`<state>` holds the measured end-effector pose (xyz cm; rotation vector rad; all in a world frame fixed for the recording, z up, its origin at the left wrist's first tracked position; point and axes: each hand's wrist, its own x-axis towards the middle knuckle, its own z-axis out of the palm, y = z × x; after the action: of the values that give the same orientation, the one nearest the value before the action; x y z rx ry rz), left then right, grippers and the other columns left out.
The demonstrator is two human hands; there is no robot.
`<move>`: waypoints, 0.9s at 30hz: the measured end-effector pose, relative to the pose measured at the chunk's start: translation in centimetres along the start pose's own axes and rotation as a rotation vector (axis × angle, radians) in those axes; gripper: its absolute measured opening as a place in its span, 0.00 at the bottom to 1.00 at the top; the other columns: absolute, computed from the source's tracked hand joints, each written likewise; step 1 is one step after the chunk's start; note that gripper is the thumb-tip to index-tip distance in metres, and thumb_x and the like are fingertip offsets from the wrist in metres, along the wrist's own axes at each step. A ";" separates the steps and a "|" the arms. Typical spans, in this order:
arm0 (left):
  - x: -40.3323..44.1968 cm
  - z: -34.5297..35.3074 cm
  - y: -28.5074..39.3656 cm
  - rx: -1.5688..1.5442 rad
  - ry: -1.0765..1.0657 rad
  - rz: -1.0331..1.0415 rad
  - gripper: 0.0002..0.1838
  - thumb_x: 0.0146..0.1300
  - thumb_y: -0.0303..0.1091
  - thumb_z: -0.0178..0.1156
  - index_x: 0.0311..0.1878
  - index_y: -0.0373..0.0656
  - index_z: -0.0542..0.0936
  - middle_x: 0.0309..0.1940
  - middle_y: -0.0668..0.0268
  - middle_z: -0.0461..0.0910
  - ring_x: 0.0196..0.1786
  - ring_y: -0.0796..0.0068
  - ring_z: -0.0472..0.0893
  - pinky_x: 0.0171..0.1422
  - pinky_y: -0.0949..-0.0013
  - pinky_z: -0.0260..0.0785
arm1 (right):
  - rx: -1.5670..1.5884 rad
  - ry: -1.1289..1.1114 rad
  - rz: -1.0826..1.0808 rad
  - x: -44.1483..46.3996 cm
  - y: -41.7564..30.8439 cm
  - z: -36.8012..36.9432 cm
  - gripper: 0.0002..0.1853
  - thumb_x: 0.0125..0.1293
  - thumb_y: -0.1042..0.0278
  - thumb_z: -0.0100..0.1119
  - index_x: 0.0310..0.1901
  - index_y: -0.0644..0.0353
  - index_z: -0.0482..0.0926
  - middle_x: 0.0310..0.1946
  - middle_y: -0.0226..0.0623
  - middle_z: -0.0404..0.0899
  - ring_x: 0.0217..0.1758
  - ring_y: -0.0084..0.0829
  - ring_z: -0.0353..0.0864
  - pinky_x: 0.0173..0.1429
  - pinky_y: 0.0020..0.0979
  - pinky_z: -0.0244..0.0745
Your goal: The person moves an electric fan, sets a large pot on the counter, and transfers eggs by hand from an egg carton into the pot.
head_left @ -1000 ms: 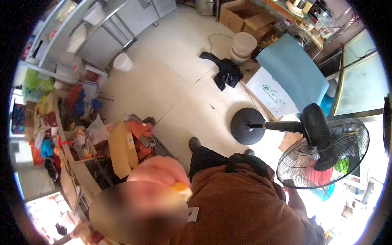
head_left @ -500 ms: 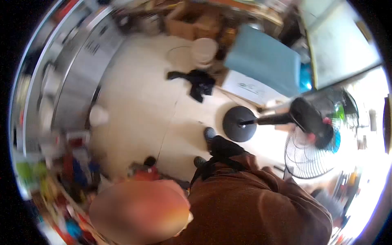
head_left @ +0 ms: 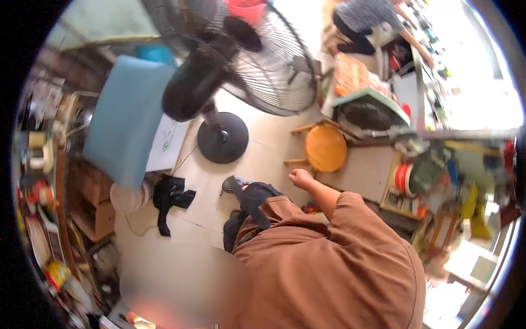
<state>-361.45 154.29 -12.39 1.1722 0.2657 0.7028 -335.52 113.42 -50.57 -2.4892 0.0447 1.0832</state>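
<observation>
My right hand [head_left: 300, 178] hangs beside my body at the end of a bare forearm, below a brown short sleeve [head_left: 356, 211]. Its fingers look curled in, and no object shows in them. Nearest to it is a round wooden stool [head_left: 326, 148], just above and to the right in the picture; a small gap shows between them. My left hand is out of sight. A blurred oval covers the lower left. My feet, one in a grey shoe [head_left: 233, 185], stand on the pale tiled floor.
A black standing fan [head_left: 268, 60] rises ahead on a round base [head_left: 223, 138]. To its left are a blue-covered box [head_left: 129, 115] and black cloth [head_left: 171, 200] on the floor. Another person [head_left: 364, 22] bends over a cluttered bench at upper right. Packed shelves line the left.
My view has swung to the right, so the fan and blue-covered box now lie further left. My right hand, the wooden stool and the other person have come into view.
</observation>
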 end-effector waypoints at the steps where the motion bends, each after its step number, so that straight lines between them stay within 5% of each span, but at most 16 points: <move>1: 1.4 0.3 0.2 -0.049 -0.126 -0.034 0.27 0.52 0.41 0.65 0.55 0.46 0.69 0.50 0.61 0.70 0.44 0.67 0.70 0.44 0.67 0.62 | 0.078 0.059 0.054 -1.6 1.7 0.3 0.15 0.61 0.59 0.54 0.41 0.62 0.80 0.39 0.48 0.80 0.44 0.44 0.79 0.48 0.39 0.73; 6: 5.0 0.6 -1.5 -0.197 -0.426 -0.098 0.27 0.57 0.39 0.63 0.59 0.45 0.70 0.51 0.60 0.70 0.45 0.66 0.70 0.45 0.67 0.62 | 0.312 0.383 0.153 -7.3 9.7 -0.2 0.14 0.59 0.60 0.56 0.42 0.60 0.80 0.39 0.46 0.80 0.43 0.40 0.80 0.47 0.38 0.73; 7: 5.1 1.7 -1.5 -0.208 -0.445 -0.097 0.27 0.57 0.39 0.63 0.59 0.45 0.70 0.51 0.60 0.70 0.45 0.66 0.70 0.45 0.67 0.62 | 0.306 0.443 0.124 -7.9 10.8 -2.0 0.14 0.58 0.59 0.55 0.41 0.57 0.80 0.40 0.46 0.80 0.44 0.43 0.79 0.48 0.39 0.73; 9: 5.0 3.8 -1.3 -0.133 -0.352 -0.093 0.24 0.54 0.38 0.66 0.52 0.39 0.71 0.34 0.64 0.65 0.33 0.74 0.67 0.34 0.72 0.61 | 0.342 0.693 0.067 -7.3 13.0 -6.3 0.13 0.57 0.61 0.56 0.40 0.59 0.79 0.39 0.47 0.80 0.43 0.45 0.79 0.47 0.39 0.73; 11: 5.2 4.6 -1.4 -0.146 -0.393 -0.124 0.25 0.54 0.37 0.66 0.52 0.38 0.70 0.35 0.63 0.65 0.34 0.73 0.67 0.36 0.72 0.62 | 0.202 0.891 0.032 -6.3 13.9 -13.3 0.10 0.57 0.66 0.55 0.38 0.61 0.77 0.38 0.49 0.78 0.43 0.48 0.77 0.48 0.42 0.73; 13: 5.4 5.3 -1.9 -0.152 -0.425 -0.153 0.25 0.55 0.36 0.66 0.52 0.37 0.70 0.36 0.63 0.65 0.36 0.72 0.67 0.37 0.71 0.63 | -0.018 1.030 0.057 -5.7 13.9 -20.3 0.14 0.55 0.67 0.55 0.45 0.58 0.74 0.47 0.46 0.74 0.50 0.47 0.74 0.53 0.42 0.71; 15: 5.8 5.1 -3.9 -0.216 -0.576 -0.179 0.26 0.57 0.36 0.62 0.59 0.43 0.70 0.51 0.59 0.70 0.45 0.66 0.70 0.44 0.67 0.62 | -0.201 1.058 0.103 -5.0 12.7 -26.3 0.21 0.55 0.70 0.53 0.53 0.56 0.69 0.55 0.44 0.69 0.55 0.46 0.71 0.57 0.41 0.69; 19: 6.9 10.1 -2.9 -0.146 -0.569 -0.173 0.26 0.58 0.36 0.62 0.59 0.41 0.70 0.50 0.57 0.70 0.45 0.66 0.70 0.45 0.66 0.63 | -0.589 0.890 0.402 -2.4 13.0 -36.1 0.30 0.55 0.75 0.49 0.63 0.54 0.61 0.65 0.42 0.60 0.65 0.43 0.63 0.64 0.39 0.65; 21: 7.2 12.3 -2.8 -0.141 -0.532 -0.181 0.25 0.60 0.36 0.60 0.60 0.41 0.70 0.49 0.57 0.72 0.45 0.65 0.71 0.45 0.66 0.64 | -0.678 0.964 0.267 -1.4 13.8 -38.2 0.31 0.56 0.75 0.49 0.64 0.54 0.61 0.65 0.41 0.62 0.66 0.43 0.63 0.65 0.37 0.64; 23: 7.4 13.5 -2.6 -0.214 -0.299 -0.285 0.25 0.53 0.35 0.68 0.51 0.36 0.70 0.36 0.63 0.65 0.35 0.72 0.68 0.37 0.69 0.64 | -0.532 0.714 0.311 0.1 14.7 -39.8 0.31 0.53 0.79 0.47 0.63 0.56 0.62 0.61 0.44 0.66 0.65 0.44 0.64 0.67 0.38 0.62; 25: 7.9 16.0 -3.9 -0.218 -0.346 -0.254 0.24 0.52 0.33 0.68 0.50 0.36 0.70 0.36 0.62 0.66 0.35 0.71 0.68 0.37 0.68 0.66 | -0.529 0.699 0.321 1.2 14.7 -40.1 0.30 0.52 0.81 0.49 0.61 0.55 0.64 0.57 0.43 0.70 0.60 0.44 0.70 0.63 0.38 0.66; 27: 8.7 18.1 -4.8 -0.303 -0.529 -0.256 0.23 0.58 0.31 0.63 0.56 0.37 0.71 0.47 0.55 0.74 0.43 0.63 0.75 0.44 0.66 0.68 | -0.666 0.710 0.165 1.7 15.8 -40.4 0.28 0.50 0.81 0.51 0.57 0.56 0.67 0.54 0.42 0.72 0.57 0.43 0.72 0.60 0.37 0.69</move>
<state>-343.39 145.17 -8.29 0.9704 -0.1327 0.1827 -309.45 83.40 -33.05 -3.4077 0.1125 0.2059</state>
